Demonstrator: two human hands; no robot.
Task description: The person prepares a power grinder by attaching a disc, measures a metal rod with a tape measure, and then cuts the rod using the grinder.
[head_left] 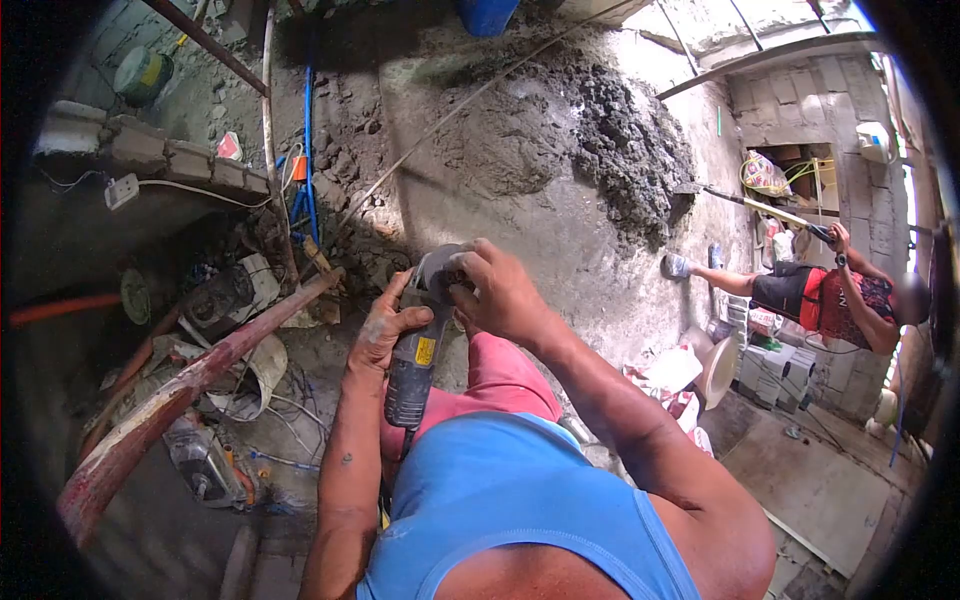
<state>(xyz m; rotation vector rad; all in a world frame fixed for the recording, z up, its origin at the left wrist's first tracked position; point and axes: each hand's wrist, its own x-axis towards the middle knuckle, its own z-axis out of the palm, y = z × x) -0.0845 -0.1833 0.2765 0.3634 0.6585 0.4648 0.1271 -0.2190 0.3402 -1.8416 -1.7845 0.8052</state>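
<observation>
An angle grinder (408, 378) hangs upright in front of my body, its dark body and yellow label below and its head and disc (437, 274) at the top. My left hand (380, 325) grips it from the left near the head, the thumb lying across the front. On the other side, my right hand (497, 292) is closed on the disc, fingers curled over its right edge. What lies under those fingers is hidden. The grinder's cord drops from its lower end against my clothes.
At right, a co-worker (835, 300) holds a shovel (745, 200) by a heap of wet mortar (630, 150). A reddish pole (190, 405) slants along the left, near a tool (205, 465) and loose cables. A power outlet (121, 191) hangs by a block wall (140, 145).
</observation>
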